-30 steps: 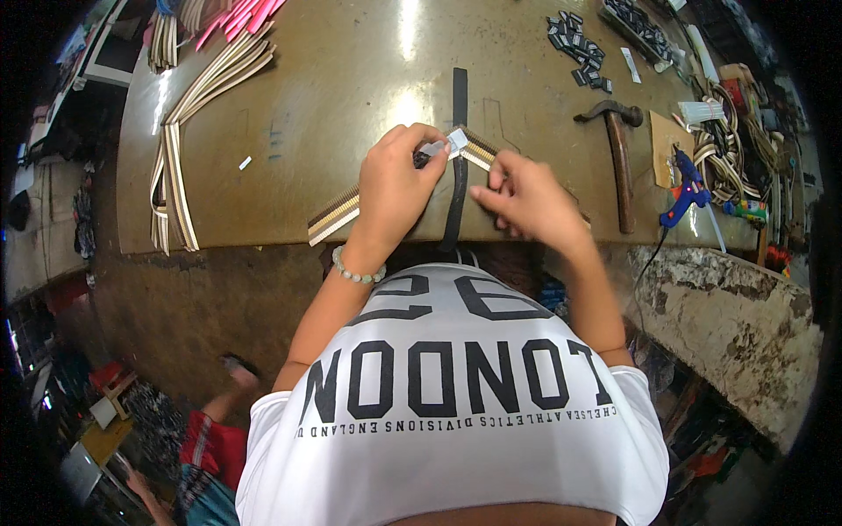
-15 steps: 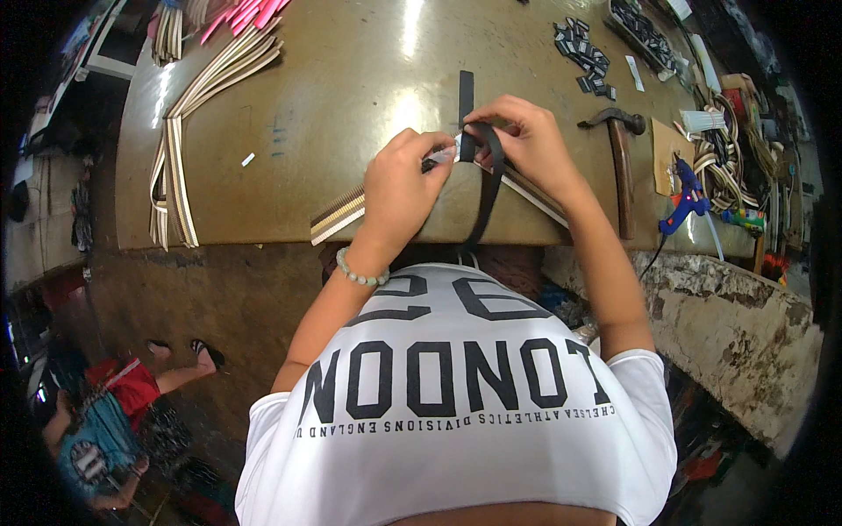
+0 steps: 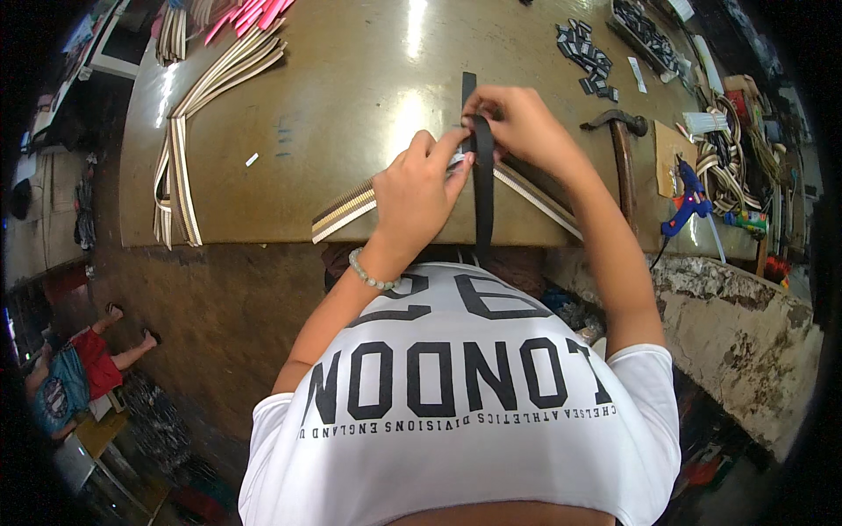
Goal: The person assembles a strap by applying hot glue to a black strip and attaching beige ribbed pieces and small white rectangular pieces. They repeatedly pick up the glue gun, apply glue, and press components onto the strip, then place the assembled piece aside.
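Note:
Near the front edge of the table, both hands meet over a black strap (image 3: 484, 197). My right hand (image 3: 519, 124) pinches it near the top of a loop, and its loose end hangs over the table edge. The other end of this strap seems to lie flat beyond my fingers. My left hand (image 3: 419, 186) is closed around the joint, where a bit of something white or clear shows. A striped strap (image 3: 346, 210) in brown, gold and white runs out below my left hand and again on the right under my right wrist. My fingers hide the joint itself.
A hammer (image 3: 622, 162) and a blue glue gun (image 3: 690, 200) lie at the right. Small black pieces (image 3: 586, 57) are scattered by a filled tray (image 3: 647, 39). Striped straps (image 3: 178, 171) and pink strips (image 3: 254, 12) lie at the left. A person (image 3: 74, 373) is at the lower left.
My left hand has shifted right and up to the black strap. The strap's loop has straightened and hangs more upright from my right hand. The person at the lower left has moved further left.

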Available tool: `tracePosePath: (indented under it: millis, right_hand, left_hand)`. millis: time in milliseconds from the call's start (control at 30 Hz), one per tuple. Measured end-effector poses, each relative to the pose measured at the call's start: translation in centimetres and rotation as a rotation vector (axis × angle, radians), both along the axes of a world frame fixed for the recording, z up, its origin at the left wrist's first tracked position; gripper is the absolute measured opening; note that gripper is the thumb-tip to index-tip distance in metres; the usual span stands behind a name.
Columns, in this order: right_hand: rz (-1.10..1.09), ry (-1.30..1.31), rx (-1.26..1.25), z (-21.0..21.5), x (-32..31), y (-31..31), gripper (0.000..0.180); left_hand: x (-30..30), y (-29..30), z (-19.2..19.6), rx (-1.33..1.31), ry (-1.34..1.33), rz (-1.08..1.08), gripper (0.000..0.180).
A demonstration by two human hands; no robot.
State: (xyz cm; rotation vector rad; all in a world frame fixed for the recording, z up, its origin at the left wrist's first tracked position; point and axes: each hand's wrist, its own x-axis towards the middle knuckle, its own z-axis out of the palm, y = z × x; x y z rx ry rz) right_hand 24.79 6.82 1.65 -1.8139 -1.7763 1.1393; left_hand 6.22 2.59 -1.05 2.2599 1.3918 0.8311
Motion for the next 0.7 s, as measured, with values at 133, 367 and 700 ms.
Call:
tracePosePath:
  millis: [133, 367, 700]
  right_hand:
    - [-0.315, -0.089, 0.658, 1.4, -0.6, 1.6, 0.024]
    - [-0.783, -0.995, 0.571, -2.2, 9.5, -11.1, 0.046]
    - [-0.484, -0.288, 0.358, 2.4, -3.6, -12.4, 0.033]
  left_hand:
    - [0.2, -0.3, 0.2, 0.101, 0.118, -0.032, 0.031]
    - [-0.3, 0.3, 1.3, -0.004, 0.21, -0.11, 0.036]
    - [-3.2, -0.3, 1.1, -0.029, 0.049, 0.028, 0.028]
